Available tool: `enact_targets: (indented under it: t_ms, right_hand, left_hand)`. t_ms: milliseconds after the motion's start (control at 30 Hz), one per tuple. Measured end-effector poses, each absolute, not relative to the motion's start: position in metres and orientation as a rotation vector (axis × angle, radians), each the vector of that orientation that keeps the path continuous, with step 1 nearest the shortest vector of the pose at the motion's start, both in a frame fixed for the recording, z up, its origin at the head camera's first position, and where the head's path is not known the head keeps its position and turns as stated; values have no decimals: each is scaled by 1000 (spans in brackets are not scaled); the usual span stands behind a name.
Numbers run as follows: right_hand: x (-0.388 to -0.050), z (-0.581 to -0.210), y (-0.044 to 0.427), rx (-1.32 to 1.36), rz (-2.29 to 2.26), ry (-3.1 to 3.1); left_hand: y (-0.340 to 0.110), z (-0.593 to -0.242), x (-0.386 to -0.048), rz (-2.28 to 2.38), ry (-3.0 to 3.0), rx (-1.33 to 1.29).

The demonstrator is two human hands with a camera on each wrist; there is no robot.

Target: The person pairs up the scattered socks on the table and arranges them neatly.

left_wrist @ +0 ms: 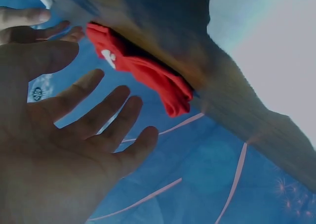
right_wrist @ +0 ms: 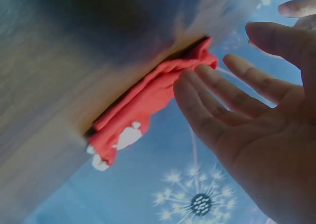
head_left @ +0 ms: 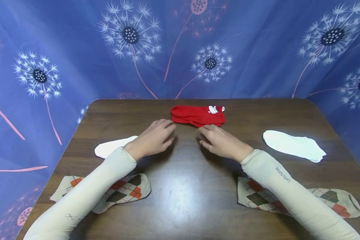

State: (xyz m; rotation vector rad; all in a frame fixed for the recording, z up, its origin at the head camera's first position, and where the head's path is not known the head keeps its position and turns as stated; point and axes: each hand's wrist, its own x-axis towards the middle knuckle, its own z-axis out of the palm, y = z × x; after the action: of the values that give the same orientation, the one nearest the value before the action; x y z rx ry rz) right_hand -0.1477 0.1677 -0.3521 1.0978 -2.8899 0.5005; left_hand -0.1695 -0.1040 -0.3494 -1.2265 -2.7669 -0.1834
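R grip (head_left: 223, 142) nr red, white-patched sock (head_left: 189, 115)

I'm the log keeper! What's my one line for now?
left hand: holding nothing | right hand: holding nothing | red socks: beyond both hands | white socks: one each side | argyle socks: partly behind sleeves

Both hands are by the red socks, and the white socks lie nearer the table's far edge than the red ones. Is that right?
Not quite: the head view shows the red socks nearer the table's far edge than the white socks. The left hand and right hand are indeed by the red socks.
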Motion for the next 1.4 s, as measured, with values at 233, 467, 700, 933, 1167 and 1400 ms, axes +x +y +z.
enact_targets:
  t_ms: [233, 467, 700, 933, 1167, 1400]
  right_hand:
    - [-138, -351, 150, 1127, 536, -2879]
    - [-135, -352, 134, 1175, 485, -2857]
    - [-135, -353, 119, 1212, 512, -2872]
    - [-136, -357, 104, 1291, 529, -2843]
    - [-142, -359, 86, 1366, 570, -2804]
    - [-153, -366, 57, 1401, 611, -2807]
  left_hand:
    - [-125, -345, -132, -205, -2649, -1276]
    - [-142, -344, -100, -237, -2600, -1250]
    - [-163, -347, -87, -258, -2613, -1168]
    - [-195, -353, -86, -319, -2654, -1034]
    - [-228, -352, -84, -393, -2827, -802]
    - [-259, -353, -90, -402, -2941, -654]
